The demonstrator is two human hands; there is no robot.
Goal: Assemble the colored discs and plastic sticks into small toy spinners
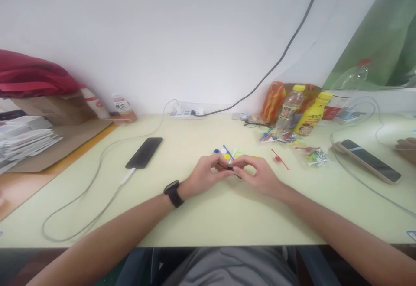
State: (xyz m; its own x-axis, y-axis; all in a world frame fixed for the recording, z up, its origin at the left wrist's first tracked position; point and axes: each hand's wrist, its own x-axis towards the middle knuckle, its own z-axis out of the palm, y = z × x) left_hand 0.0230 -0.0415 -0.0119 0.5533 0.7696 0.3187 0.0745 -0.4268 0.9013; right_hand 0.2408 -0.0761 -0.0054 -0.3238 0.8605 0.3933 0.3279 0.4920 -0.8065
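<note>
Over the middle of the table, my left hand (205, 174) and my right hand (260, 175) meet at the fingertips. Both pinch a small black plastic arrow piece (230, 168) with a thin pointed shaft; fingers hide part of it. Just beyond the fingers lie a blue disc (216, 151), a white disc (223, 151), a yellow disc (226, 157), a blue arrow (228, 151) and a white stick-like piece (233, 154). Right of my right hand rests a red arrow (284, 163) with a red disc (277, 159) at its middle.
A phone (144, 153) on a charging cable (104, 214) lies left; another phone (370, 161) lies right. Bottles (288, 108) and small plastic bags of parts (315, 157) stand or lie back right. White boxes (27, 136) are stacked left. A power strip (185, 115) sits against the wall.
</note>
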